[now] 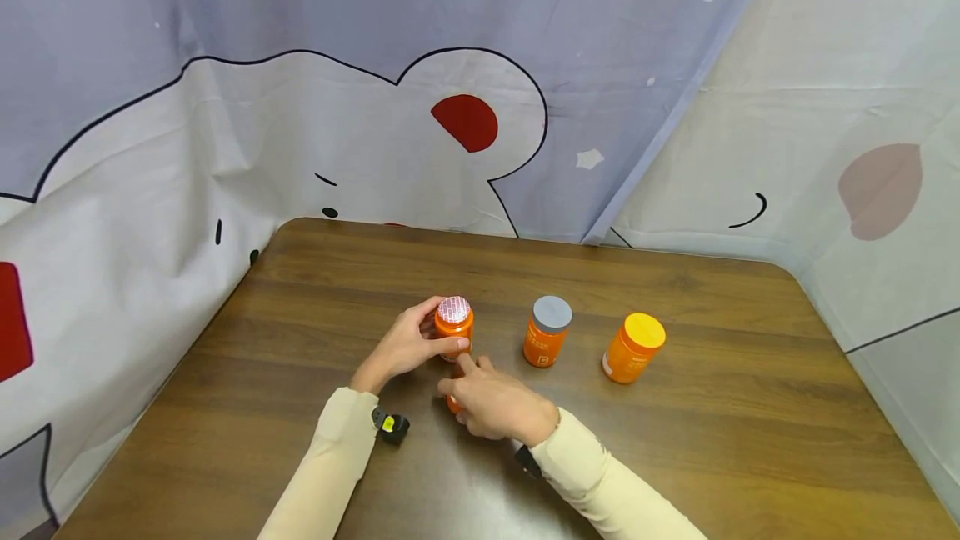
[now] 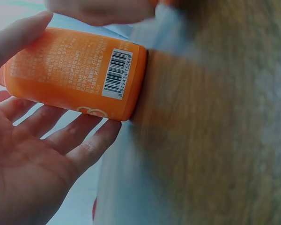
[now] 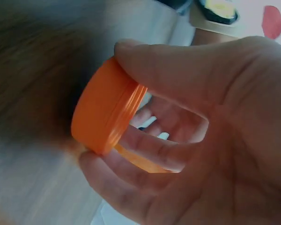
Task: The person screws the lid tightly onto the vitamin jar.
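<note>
While the left hand (image 1: 407, 343) grips an upright, orange, cylindrical plastic bottle (image 1: 453, 328) just below the frame's centre, the right hand (image 1: 501, 401) pinches a round, orange plastic lid (image 3: 101, 108) lower down; both look light, stiff and slightly slippery, best held around the sides.

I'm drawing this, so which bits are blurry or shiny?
Head view: mostly sharp, with pale glare on the table near the bottom edge; left wrist view: tabletop smeared, barcode on the orange jar crisp; right wrist view: tabletop blurred, orange lid clearer.
</note>
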